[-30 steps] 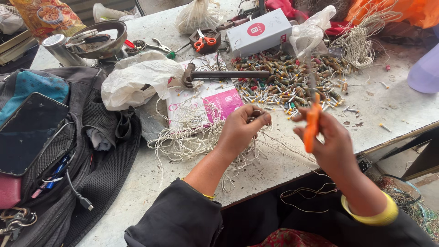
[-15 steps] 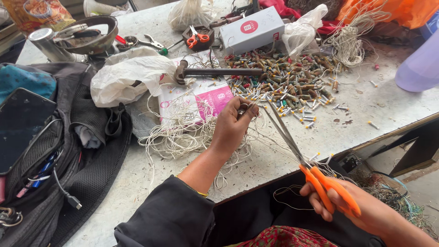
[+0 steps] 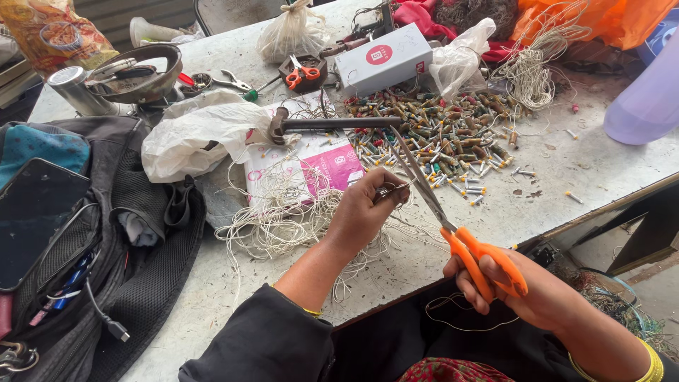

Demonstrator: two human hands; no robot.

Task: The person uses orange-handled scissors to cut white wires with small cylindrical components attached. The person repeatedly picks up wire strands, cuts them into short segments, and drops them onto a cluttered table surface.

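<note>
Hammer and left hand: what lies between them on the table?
In the head view, a pink-and-white packet and tangled white string lie between the hammer and the left hand.

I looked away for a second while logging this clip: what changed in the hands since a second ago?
The right hand drew back toward the body and turned the orange-handled scissors from upright to blades pointing at the left hand, now reaching its fingertips. The left hand kept its grip on a small piece by the white string. The hammer, box and bag stayed put.
</note>
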